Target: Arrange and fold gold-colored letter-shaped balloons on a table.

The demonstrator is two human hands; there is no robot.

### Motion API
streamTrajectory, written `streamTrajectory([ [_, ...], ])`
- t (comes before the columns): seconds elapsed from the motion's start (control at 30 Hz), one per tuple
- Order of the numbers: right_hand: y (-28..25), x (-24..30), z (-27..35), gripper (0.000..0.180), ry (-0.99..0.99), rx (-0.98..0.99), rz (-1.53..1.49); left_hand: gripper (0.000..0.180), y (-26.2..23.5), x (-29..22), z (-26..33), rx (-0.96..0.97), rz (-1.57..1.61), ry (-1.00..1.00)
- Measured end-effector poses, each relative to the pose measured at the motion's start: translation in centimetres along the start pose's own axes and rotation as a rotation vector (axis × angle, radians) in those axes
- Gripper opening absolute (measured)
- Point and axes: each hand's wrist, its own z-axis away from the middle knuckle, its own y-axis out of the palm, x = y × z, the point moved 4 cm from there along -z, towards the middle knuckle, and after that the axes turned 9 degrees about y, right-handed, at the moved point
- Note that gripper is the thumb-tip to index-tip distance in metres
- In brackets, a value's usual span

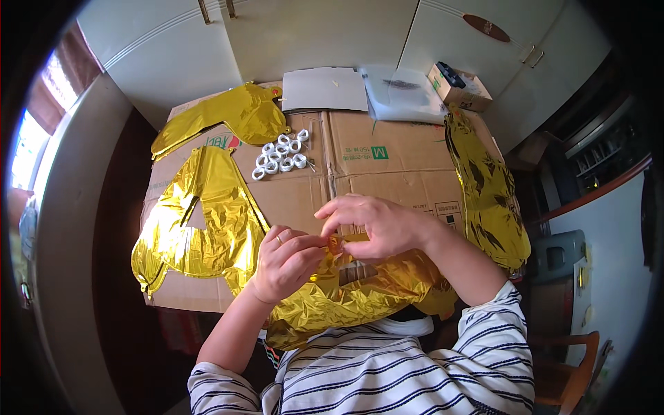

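Cardboard-covered worktop (297,204) here, with a crinkly gold foil piece (346,304) bunched over the near edge. Left hand (290,263) has its fingers pinched on a small orange see-through tab (336,245) at the foil; right hand (384,228) has its fingers crowded round it, can't tell if they're clamped. Looks like this one's mid-job. Beyond, a smooth mirror-shiny angular shape (225,207) sits left, long wrinkled foil (487,200) right, then little white ring-shaped rolls (280,153) and a curved foil shape (235,117). All flat, so I'd guess plenty left.
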Motion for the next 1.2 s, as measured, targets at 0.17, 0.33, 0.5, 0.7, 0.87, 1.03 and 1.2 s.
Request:
streamTrajectory([
  [0.17, -0.8, -0.8, 0.1, 0.01, 0.142, -0.021, -0.148, 0.024, 0.7, 1.3, 0.5, -0.01, 0.147, -0.222],
  [0.33, -1.9, -1.6, 1.2, 0.011, 0.346, -0.06, -0.356, 0.014, 2.0, 2.4, 1.9, -0.067, 0.529, -0.703],
  [0.5, -1.7, -3.3, 2.1, 0.013, 0.378, -0.071, -0.518, 0.004, 3.7, 3.2, 2.5, -0.235, 1.047, -1.001],
  [0.7, -1.2, -5.4, 1.7, 0.032, 0.42, -0.049, -0.787, 0.011, 3.8, 3.2, 1.6, -0.175, 1.115, -0.966],
  [0.87, -0.5, -6.2, 0.0, 0.053, 0.265, -0.008, -0.789, 0.025, 3.8, 3.0, 0.5, -0.062, 1.098, -0.859],
  [1.03, 0.1, -6.5, -0.4, 0.039, 0.287, 0.293, -0.918, 0.023, 3.2, 3.3, 0.3, 0.179, 1.076, -0.887],
  [1.2, -2.1, -5.9, 1.2, 0.022, 0.382, 0.119, -0.782, 0.025, 3.4, 4.1, 0.0, 0.13, 1.009, -0.944],
])
